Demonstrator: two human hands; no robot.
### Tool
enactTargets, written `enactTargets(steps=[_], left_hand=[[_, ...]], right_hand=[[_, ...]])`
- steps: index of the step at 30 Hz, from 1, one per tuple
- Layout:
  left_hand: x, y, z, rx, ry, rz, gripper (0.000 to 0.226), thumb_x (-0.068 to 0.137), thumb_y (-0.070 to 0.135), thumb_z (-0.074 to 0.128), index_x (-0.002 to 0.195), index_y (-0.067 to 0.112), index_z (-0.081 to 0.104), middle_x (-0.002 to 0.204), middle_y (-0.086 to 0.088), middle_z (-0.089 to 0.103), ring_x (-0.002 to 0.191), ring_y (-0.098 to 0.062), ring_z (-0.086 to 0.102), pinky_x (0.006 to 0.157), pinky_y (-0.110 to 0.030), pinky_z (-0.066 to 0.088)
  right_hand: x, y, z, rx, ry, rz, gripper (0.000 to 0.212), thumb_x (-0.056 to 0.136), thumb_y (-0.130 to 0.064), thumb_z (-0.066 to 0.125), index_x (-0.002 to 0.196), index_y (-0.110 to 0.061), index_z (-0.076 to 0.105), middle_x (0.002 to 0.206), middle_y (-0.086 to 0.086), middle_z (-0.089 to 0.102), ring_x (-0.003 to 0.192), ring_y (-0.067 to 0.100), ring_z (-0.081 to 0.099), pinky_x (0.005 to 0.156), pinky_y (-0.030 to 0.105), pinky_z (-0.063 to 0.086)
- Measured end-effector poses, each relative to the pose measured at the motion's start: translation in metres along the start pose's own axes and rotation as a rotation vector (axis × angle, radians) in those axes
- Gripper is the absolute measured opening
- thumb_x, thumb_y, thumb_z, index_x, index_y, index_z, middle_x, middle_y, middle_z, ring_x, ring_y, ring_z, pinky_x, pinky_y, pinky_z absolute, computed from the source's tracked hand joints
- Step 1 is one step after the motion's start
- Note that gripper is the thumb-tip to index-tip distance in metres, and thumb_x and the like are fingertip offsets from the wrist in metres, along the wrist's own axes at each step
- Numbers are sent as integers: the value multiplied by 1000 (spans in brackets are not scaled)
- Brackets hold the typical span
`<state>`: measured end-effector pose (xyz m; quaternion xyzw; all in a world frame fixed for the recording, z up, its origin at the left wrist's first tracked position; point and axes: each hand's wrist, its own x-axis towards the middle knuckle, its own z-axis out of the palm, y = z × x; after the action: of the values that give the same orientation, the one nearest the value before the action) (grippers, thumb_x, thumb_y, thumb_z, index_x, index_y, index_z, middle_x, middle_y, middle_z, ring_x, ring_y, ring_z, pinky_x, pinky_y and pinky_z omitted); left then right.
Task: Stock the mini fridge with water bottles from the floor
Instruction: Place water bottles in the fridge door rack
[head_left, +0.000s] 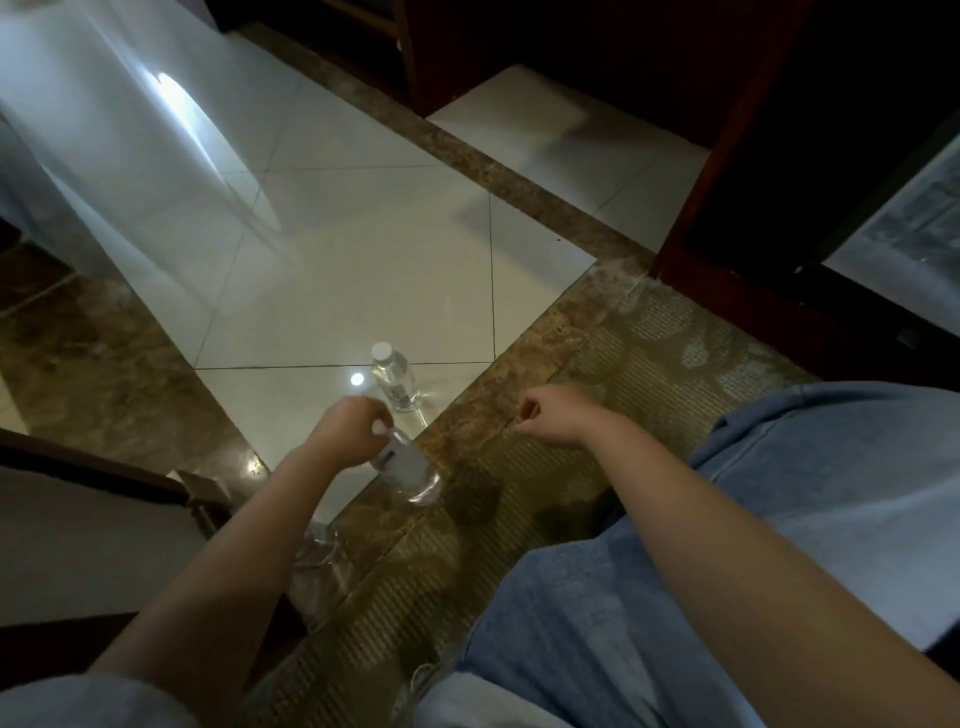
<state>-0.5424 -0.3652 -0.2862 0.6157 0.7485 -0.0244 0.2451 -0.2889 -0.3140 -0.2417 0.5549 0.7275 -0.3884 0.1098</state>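
My left hand (349, 431) grips the neck of a clear water bottle (413, 470) with a white cap, low over the floor at the edge of the brown marble strip. A second clear water bottle (395, 376) with a white cap stands upright on the white tile just beyond it. A third bottle (319, 551) lies partly hidden under my left forearm. My right hand (550, 415) hovers over the brown strip to the right, fingers curled and holding nothing. At the far right edge the mini fridge door (904, 244) stands open; its inside is hidden.
My knees in blue jeans (623, 597) fill the lower right. A dark red wooden cabinet (727, 156) stands at the upper right around the fridge. A patterned mat (649, 364) covers the floor under my knees. A white blurred surface (104, 130) lies at the upper left.
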Motion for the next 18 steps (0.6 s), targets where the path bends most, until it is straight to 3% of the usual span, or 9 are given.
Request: enactTargets(steps=[2, 5, 8, 11, 14, 18], left_hand=[[1, 23, -22, 1, 14, 96, 19, 83, 17, 64, 101, 17, 69, 105, -4, 67, 96, -20, 60, 78, -25, 45], [-2, 62, -55, -2, 47, 235, 19, 84, 19, 64, 103, 20, 67, 101, 2, 62, 90, -13, 56, 76, -24, 44], [-9, 102, -82, 14, 92, 407, 21, 85, 22, 63, 105, 20, 68, 102, 3, 65, 89, -11, 55, 80, -24, 45], [-15, 132, -94, 56, 111, 515, 23, 85, 24, 61, 106, 19, 68, 103, 0, 67, 92, -15, 59, 85, -30, 49], [-14, 142, -90, 40, 147, 545, 25, 83, 24, 64, 108, 18, 68, 104, 2, 67, 87, -12, 57, 80, -27, 49], [-6, 130, -82, -343, 188, 422, 27, 80, 24, 72, 106, 17, 68, 97, 8, 65, 80, -8, 60, 70, -15, 48]], right_hand=[[-1, -1, 1, 32, -44, -8, 45, 89, -31, 63, 129, -14, 52, 129, 8, 55, 109, 21, 54, 88, 31, 47], [-2, -2, 3, 129, -96, -35, 87, 78, -30, 75, 149, -22, 26, 149, 6, 39, 133, 27, 41, 105, 41, 40], [-5, -6, 0, 277, -104, -145, 105, 69, -22, 84, 151, -27, 18, 149, 1, 39, 135, 24, 38, 106, 39, 36], [-9, -8, -6, 456, 8, -185, 93, 66, -14, 85, 143, -23, 32, 129, -2, 52, 117, 19, 49, 95, 33, 43], [-7, -3, -9, 481, 121, -189, 76, 64, -11, 86, 131, -19, 49, 118, -5, 58, 104, 13, 53, 88, 29, 47], [0, 4, -6, 512, 189, -126, 67, 64, -13, 86, 123, -20, 54, 109, -5, 61, 104, 16, 58, 89, 34, 49]])
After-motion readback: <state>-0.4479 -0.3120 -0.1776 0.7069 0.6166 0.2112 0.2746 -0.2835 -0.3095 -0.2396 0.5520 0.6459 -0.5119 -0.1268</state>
